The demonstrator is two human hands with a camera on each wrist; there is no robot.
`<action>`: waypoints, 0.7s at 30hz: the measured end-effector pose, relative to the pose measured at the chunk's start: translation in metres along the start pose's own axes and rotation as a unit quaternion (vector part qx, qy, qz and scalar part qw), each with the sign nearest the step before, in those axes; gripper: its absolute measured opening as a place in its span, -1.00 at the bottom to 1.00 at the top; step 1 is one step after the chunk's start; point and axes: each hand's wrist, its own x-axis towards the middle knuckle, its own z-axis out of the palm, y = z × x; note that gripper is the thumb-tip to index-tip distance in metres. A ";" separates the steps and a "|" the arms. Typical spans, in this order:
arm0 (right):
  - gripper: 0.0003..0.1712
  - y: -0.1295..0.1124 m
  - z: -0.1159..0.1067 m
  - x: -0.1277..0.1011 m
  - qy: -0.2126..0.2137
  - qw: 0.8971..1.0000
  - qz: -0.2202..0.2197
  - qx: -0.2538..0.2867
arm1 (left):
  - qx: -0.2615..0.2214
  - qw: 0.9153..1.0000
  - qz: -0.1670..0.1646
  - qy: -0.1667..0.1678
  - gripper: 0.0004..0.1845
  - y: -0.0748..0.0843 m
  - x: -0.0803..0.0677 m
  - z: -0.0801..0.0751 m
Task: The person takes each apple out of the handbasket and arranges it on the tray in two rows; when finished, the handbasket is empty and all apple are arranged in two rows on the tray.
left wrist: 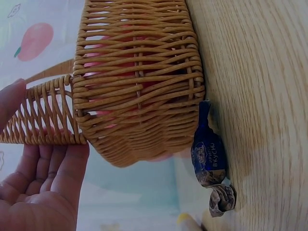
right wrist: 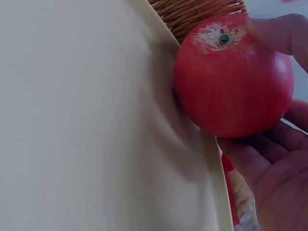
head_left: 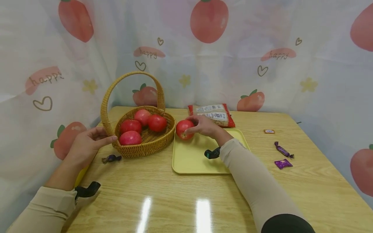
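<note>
A wicker basket (head_left: 145, 144) with a tall handle stands at the table's back left and holds several red apples (head_left: 130, 126). My left hand (head_left: 96, 137) rests against the base of the handle, fingers fairly straight and thumb toward the rim. The left wrist view shows the basket (left wrist: 139, 82) and those fingers (left wrist: 48, 168) beside the handle. My right hand (head_left: 193, 125) grips another red apple (head_left: 183, 129) at the far left corner of a yellow tray (head_left: 198, 158), right beside the basket. In the right wrist view the apple (right wrist: 233, 77) sits just above the tray (right wrist: 86, 120).
A dark wrapped candy (head_left: 111, 158) lies against the basket's front left. A red-edged snack packet (head_left: 214, 114) lies behind the tray. Two purple candies (head_left: 283, 149) and a small orange one (head_left: 269, 131) lie to the right. A printed curtain surrounds the table.
</note>
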 end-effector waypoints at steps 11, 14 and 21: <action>-0.22 0.003 0.002 0.002 -0.006 1.000 0.000 0.009 | 0.002 1.000 0.008 0.001 -0.49 0.003 -0.002 0.001; -0.22 0.002 0.002 0.001 -0.007 1.000 -0.001 0.013 | 0.001 1.000 0.009 0.002 -0.50 0.003 -0.001 0.001; -0.15 -0.001 0.002 0.000 -0.019 0.999 -0.009 0.047 | -0.005 1.000 0.010 0.002 -0.48 0.002 -0.001 0.001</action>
